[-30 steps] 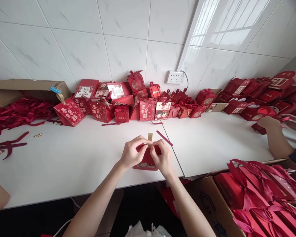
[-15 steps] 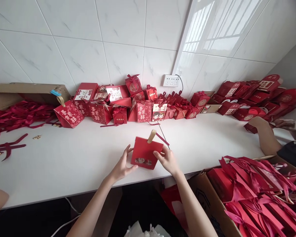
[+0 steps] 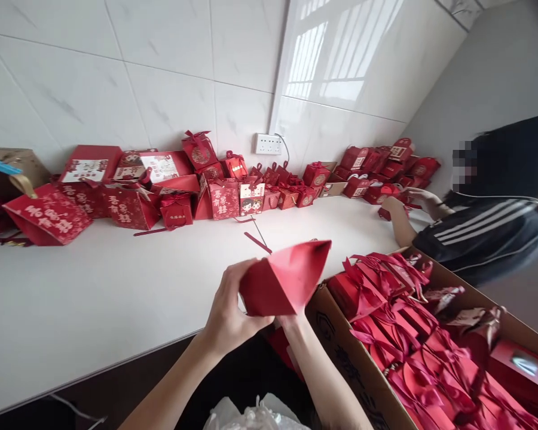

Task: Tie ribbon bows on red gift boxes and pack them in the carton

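Note:
A red paper gift box point(image 3: 291, 278) is held up over the table's front edge, tilted so that its plain, folded sides face me. My left hand point(image 3: 235, 304) is closed on its left side, the thumb along the bottom edge. Just below the box, only the wrist and heel of my right hand point(image 3: 295, 322) show. Its fingers are hidden behind the box, so their grip cannot be made out. On the white table point(image 3: 130, 286) beyond it lies a dark red ribbon strip point(image 3: 256, 242).
Red gift boxes point(image 3: 225, 199) line the tiled wall. At the right stands a carton point(image 3: 341, 352) packed with ribboned red boxes point(image 3: 407, 334). A co-worker point(image 3: 488, 233) handles boxes at the table's far right. A clip point(image 3: 4, 167) and a wall socket point(image 3: 269, 143) are also visible.
The view has swung right. The red box has been turned and tilted, hiding its window and tan tab. My left hand has gone from lightly spread beside it to gripping it; my right hand has moved behind it.

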Tool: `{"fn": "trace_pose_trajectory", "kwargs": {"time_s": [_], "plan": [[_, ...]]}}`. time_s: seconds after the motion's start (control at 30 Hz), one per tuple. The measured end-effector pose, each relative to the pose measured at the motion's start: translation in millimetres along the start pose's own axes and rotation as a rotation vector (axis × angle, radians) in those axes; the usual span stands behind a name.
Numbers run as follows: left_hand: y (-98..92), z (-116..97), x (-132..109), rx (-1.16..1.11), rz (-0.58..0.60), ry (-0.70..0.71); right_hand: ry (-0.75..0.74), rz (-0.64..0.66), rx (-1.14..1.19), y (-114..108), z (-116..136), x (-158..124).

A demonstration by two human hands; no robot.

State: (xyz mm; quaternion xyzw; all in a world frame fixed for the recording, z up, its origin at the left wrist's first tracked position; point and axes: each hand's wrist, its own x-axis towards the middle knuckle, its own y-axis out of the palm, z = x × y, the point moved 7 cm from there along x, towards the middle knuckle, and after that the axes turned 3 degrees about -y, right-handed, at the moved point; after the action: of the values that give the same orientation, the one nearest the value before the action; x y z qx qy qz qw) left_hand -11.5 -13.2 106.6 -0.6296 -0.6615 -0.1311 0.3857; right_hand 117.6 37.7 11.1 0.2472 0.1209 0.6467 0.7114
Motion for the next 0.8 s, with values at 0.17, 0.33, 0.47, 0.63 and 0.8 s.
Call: {"fn": "trace_pose_trajectory", "kwargs": {"time_s": [0.17, 0.33, 0.47, 0.63, 0.8], "plan": [[29.8, 39.1, 17.8, -0.522, 0.188, -0.654, 0.152, -0.194, 0.157, -24.1, 24.0, -16.5], [67.4, 35.6, 29.3, -0.704, 0.31, -0.878, 0.354, -0.334, 0.319, -39.3, 43.6, -50.4], [106.9, 8.3, 30.5, -0.773, 0.498, -0.695, 0.258, -0.331, 0.266, -69.9, 75.1, -77.8], [159.3, -0.7, 21.5, -0.434, 0.66, -0.27, -0.017, -0.714, -0.237, -174.4, 161.3, -154.9], [201.2, -9.9, -14.9, -0.151, 0.76, 0.166, -0.347, -1.07, -0.532, -286.6, 275.3, -204.6]]}}
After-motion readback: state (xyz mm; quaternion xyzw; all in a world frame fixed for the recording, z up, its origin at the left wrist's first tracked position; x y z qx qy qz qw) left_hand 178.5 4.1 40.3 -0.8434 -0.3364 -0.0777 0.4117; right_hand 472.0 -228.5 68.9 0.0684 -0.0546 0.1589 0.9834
